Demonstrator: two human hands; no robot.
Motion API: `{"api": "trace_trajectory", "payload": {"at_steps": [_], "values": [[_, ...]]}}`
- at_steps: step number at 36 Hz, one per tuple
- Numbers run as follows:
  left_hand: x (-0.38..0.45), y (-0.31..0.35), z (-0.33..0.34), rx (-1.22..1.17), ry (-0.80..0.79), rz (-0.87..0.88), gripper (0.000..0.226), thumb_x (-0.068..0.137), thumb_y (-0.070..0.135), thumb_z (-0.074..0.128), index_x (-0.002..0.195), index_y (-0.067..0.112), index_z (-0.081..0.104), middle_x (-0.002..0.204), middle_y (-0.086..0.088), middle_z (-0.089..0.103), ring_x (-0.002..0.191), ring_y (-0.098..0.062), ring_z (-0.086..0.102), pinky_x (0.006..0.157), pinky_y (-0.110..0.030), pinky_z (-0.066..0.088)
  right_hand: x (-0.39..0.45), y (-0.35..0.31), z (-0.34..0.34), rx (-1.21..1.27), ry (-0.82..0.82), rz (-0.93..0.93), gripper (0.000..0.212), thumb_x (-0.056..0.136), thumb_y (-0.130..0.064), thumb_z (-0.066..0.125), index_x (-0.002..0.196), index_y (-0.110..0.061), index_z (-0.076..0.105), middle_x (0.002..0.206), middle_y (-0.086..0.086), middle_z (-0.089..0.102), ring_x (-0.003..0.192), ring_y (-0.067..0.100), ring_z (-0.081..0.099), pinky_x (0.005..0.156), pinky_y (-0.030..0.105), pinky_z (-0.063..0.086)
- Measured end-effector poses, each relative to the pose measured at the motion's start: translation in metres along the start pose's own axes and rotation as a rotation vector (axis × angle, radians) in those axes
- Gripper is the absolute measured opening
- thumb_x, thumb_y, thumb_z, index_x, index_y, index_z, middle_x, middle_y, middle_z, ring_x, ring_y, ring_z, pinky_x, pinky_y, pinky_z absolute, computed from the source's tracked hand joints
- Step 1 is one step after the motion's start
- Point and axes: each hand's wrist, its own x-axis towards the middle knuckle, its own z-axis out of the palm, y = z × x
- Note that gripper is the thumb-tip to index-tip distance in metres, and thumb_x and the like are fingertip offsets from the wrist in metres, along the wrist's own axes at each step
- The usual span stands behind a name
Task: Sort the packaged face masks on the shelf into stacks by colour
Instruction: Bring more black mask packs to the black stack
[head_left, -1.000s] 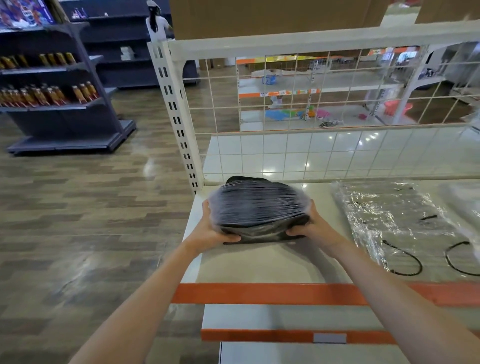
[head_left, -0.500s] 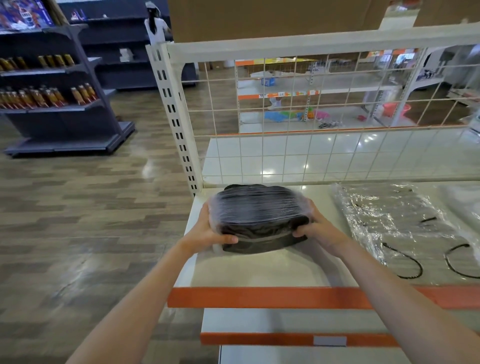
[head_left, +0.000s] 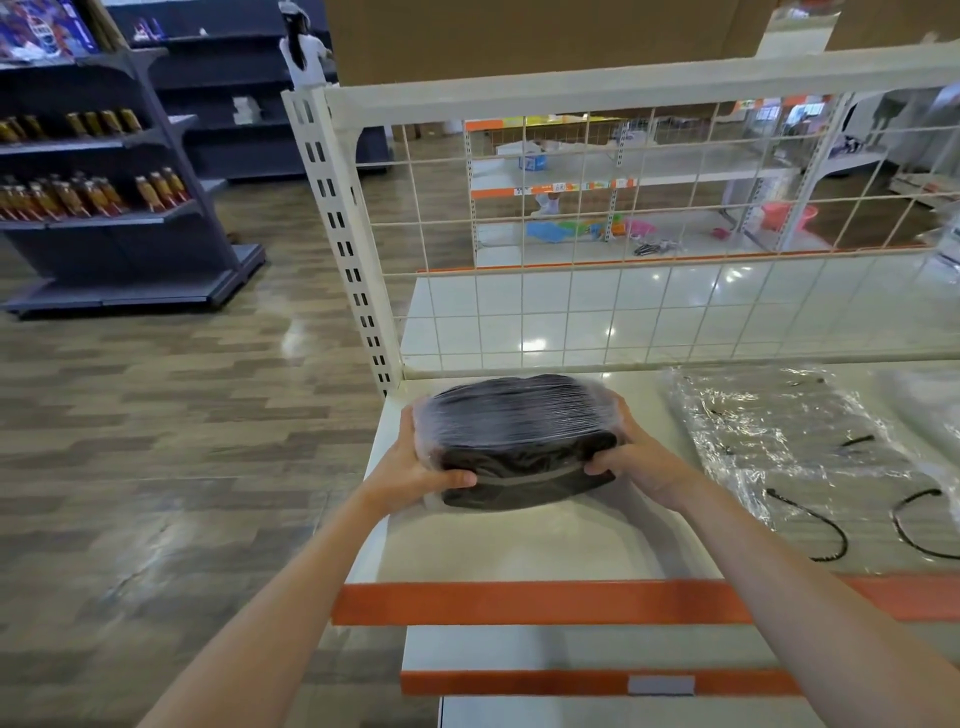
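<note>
Gripping black mask stack (head_left: 517, 434), clear packets (head_left: 779, 431) right, wire grid (head_left: 623, 234) behind

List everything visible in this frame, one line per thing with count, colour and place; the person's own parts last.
stack of black masks: one, black in clear wrap, left end of the shelf, held at both sides
clear-wrapped packs: several overlapping, count unclear, pale with black ear loops, shelf right of the black stack
shelf: one, cream with orange front strip, nearest
wire grid back panel: one, cream, behind the shelf
dark shelving unit: one, grey, far left, holding rows of bottles
bottles: many, orange-brown, on the dark unit
wood-pattern floor: brown, left
distant person: one, in white, far aisle
left hand: one, gripping the stack's left side
right hand: one, gripping the stack's right side
</note>
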Motion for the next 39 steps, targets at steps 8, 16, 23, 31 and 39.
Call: {"api": "trace_trajectory", "payload": {"at_steps": [8,16,23,31,39], "values": [[0.004,0.001,0.0,-0.09,0.001,-0.016,0.113,0.045,0.038,0.094,0.137,0.01,0.035,0.131,-0.006,0.05,0.121,-0.01,0.052,0.095,-0.025,0.049,0.004,-0.001,0.003,0.039,0.017,-0.034,0.084,0.057,0.012,0.056,0.121,-0.04,0.041,0.09,0.005,0.056,0.085,0.018,0.051,0.069,0.027,0.041],[-0.003,-0.008,0.003,-0.207,0.02,-0.027,0.132,0.034,0.043,0.095,0.138,0.029,0.014,0.139,-0.005,0.039,0.125,-0.014,0.049,0.103,-0.038,0.045,-0.001,0.0,-0.004,0.062,-0.03,-0.002,0.105,0.055,0.009,0.056,0.139,-0.043,0.024,0.13,0.001,0.049,0.116,0.023,0.051,0.095,0.041,0.045],[-0.002,-0.01,0.006,-0.204,-0.034,-0.049,0.143,0.033,0.038,0.096,0.142,0.027,0.004,0.134,0.0,0.043,0.124,-0.006,0.047,0.104,-0.034,0.044,-0.002,0.003,-0.006,0.021,-0.054,0.04,0.11,0.055,0.007,0.06,0.142,-0.042,0.015,0.129,-0.001,0.047,0.118,0.021,0.05,0.099,0.04,0.043],[0.004,-0.013,0.0,-0.067,-0.023,-0.081,0.117,0.041,0.036,0.096,0.136,0.025,0.03,0.135,-0.008,0.044,0.129,-0.02,0.045,0.104,-0.044,0.043,-0.001,0.001,-0.001,-0.035,-0.008,-0.027,0.093,0.048,0.003,0.066,0.129,-0.03,0.035,0.131,-0.001,0.038,0.121,0.014,0.04,0.086,0.021,0.04],[0.009,-0.007,0.001,-0.072,-0.031,-0.073,0.114,0.044,0.027,0.096,0.138,0.01,0.033,0.13,-0.008,0.053,0.12,-0.011,0.054,0.102,-0.033,0.046,0.0,0.001,0.001,-0.068,0.017,-0.056,0.09,0.046,0.002,0.065,0.126,-0.024,0.035,0.128,0.004,0.042,0.12,0.017,0.041,0.088,0.024,0.042]]}}
